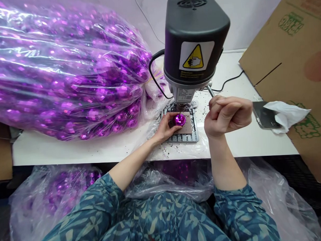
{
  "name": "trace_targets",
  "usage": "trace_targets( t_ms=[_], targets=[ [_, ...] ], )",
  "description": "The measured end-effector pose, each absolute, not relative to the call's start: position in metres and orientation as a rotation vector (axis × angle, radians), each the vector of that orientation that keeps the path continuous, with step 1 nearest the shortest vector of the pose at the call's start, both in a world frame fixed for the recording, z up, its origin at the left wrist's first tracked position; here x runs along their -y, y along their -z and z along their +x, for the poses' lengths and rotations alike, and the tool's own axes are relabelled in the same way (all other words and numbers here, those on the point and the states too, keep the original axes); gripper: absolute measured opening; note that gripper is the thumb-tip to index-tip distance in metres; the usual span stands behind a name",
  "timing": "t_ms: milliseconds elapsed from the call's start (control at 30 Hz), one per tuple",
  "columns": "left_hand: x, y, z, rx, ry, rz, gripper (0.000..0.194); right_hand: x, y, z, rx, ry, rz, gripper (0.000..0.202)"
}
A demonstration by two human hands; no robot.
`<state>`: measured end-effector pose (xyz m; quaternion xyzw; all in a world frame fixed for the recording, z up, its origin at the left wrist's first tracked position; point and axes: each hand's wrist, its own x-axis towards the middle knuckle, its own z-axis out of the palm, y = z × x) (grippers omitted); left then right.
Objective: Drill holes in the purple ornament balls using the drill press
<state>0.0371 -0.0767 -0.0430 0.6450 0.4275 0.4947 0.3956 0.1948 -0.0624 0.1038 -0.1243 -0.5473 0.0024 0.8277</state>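
Observation:
A shiny purple mirror ball (pixel 179 120) rests on a brown square board (pixel 187 128), right under the chuck of a black bench drill press (pixel 195 35). My left hand (pixel 166 128) grips the ball from its left side, thumb and fingers closed around it. The board lies on the drill press's grey metal base (pixel 194 135). To the right, my right hand (pixel 225 115) is curled in a fist around the end of the drill's feed lever (pixel 210 91). Its grip hides the lever's end.
A big clear bag of purple mirror balls (pixel 69 74) fills the left of the white table (pixel 98 149). At right lie a phone (pixel 264 115) and a white tissue (pixel 288 113) beside a cardboard box (pixel 293 73). Dark chips surround the base. Plastic bags (pixel 60 194) hang below the table.

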Motion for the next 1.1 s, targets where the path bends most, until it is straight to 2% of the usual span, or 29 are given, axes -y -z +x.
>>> trace_targets(
  t_ms=[67,133,233,367,500,567,633,733,833,933,1000,1100],
  targets=[
    [0.076,0.043,0.038,-1.084,-1.259,1.627,0.058,0.064,-0.126,0.192,1.133,-0.067,-0.313,0.026],
    [0.077,0.043,0.037,-1.087,-1.280,1.626,0.057,0.063,-0.151,0.190,1.075,-0.233,-0.492,0.041],
    [0.088,0.039,0.033,-1.158,-1.357,1.707,0.054,0.058,-0.177,0.188,1.059,-0.357,-0.538,0.057],
    [0.131,0.031,0.023,-1.080,-1.368,2.093,0.045,0.054,-0.182,0.188,1.064,-0.358,-0.522,0.060],
    [0.192,0.021,0.012,-0.719,-1.020,2.436,0.030,0.056,-0.177,0.189,1.083,-0.363,-0.533,0.053],
    [0.212,0.016,0.005,-0.615,-0.756,2.519,0.032,0.057,-0.176,0.190,1.082,-0.371,-0.551,0.050],
    [0.215,0.012,-0.003,-0.572,-0.636,2.526,0.034,0.058,-0.176,0.190,1.083,-0.371,-0.560,0.049],
    [0.178,0.008,-0.017,-0.707,-0.797,2.408,0.029,0.059,-0.176,0.191,1.081,-0.369,-0.551,0.049],
    [0.104,0.007,-0.031,-1.274,-0.979,2.294,0.021,0.058,-0.174,0.191,1.082,-0.374,-0.531,0.048],
    [0.028,0.006,-0.034,-1.861,-0.795,2.154,0.032,0.056,-0.172,0.190,1.069,-0.364,-0.497,0.045],
    [-0.008,0.007,-0.032,-1.992,-0.694,2.082,0.040,0.055,-0.170,0.190,1.058,-0.352,-0.472,0.042],
    [-0.037,0.011,-0.025,-1.983,-0.784,2.075,0.047,0.055,-0.168,0.190,1.069,-0.335,-0.462,0.038]
  ],
)
